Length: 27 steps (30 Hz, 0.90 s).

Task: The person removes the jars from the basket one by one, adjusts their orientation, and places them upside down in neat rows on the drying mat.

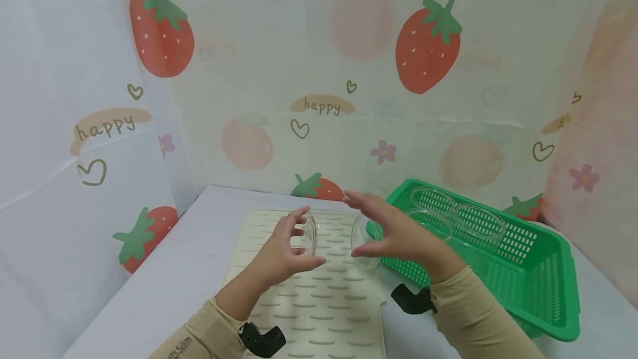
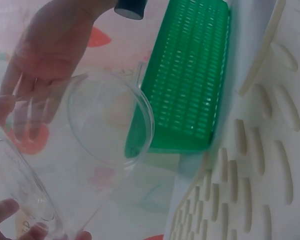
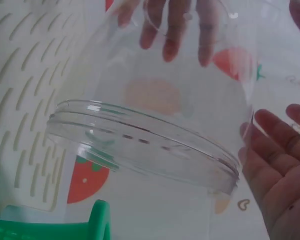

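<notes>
A person's two hands are raised above a cream ribbed mat point(image 1: 319, 287) on a pale table point(image 1: 164, 276). The left hand point(image 1: 284, 251) holds a clear round lid point(image 1: 310, 233) on edge, with the fingertips curled over its top rim and the thumb under its bottom rim. Facing it, just beyond those fingertips, the right hand point(image 1: 399, 231) holds a clear round dish point(image 1: 364, 240), also tipped on its side, with the fingers stretched over the top and the thumb below. A small gap separates lid and dish; they do not touch.

In the left wrist view, the lid point(image 2: 25, 190) sits between thumb and fingertips, with the dish point(image 2: 107, 120) close beyond it. In the right wrist view, the dish's rim point(image 3: 145, 145) fills the frame beside the right palm point(image 3: 280, 170).

Past the back of the right hand stands a green slotted basket point(image 1: 543, 292), with more clear dishes point(image 1: 463, 218) in it. A strawberry-print curtain point(image 1: 428, 49) hangs behind.
</notes>
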{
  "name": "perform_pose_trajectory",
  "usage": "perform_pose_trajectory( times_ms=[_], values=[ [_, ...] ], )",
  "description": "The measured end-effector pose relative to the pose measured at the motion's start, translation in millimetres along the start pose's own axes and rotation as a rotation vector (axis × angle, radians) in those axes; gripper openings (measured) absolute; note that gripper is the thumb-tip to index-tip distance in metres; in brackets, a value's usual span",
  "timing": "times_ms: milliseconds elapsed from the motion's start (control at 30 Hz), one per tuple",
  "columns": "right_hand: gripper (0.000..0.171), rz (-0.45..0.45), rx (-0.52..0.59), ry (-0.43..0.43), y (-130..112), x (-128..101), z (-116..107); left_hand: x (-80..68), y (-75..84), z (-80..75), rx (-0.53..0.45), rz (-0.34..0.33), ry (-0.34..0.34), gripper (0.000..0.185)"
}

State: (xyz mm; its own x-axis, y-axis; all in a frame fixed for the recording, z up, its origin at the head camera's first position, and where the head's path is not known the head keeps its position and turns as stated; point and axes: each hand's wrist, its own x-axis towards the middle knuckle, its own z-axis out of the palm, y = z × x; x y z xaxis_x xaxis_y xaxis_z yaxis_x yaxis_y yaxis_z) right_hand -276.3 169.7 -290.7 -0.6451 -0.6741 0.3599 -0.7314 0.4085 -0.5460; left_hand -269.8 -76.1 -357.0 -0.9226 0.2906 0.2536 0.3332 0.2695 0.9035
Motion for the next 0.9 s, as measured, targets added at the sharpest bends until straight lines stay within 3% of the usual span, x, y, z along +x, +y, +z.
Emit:
perform_pose_trajectory(
  times_ms=[267,433,667,900],
  values=[
    [0.091,0.116,-0.138,-0.071,0,4,12,-3.7,5.1,0.2,0.167,0.091,-0.017,0.094],
    [0.095,0.143,-0.213,-0.133,3,6,21,-6.6,9.6,0.6,0.269,0.154,-0.011,0.095],
    [0.097,0.179,-0.214,-0.170,6,6,28,-9.1,11.2,2.5,0.399,0.222,0.006,0.096],
    [0.097,0.192,-0.212,-0.179,8,5,32,-11.6,10.7,4.4,0.444,0.239,-0.002,0.096]
  ],
)
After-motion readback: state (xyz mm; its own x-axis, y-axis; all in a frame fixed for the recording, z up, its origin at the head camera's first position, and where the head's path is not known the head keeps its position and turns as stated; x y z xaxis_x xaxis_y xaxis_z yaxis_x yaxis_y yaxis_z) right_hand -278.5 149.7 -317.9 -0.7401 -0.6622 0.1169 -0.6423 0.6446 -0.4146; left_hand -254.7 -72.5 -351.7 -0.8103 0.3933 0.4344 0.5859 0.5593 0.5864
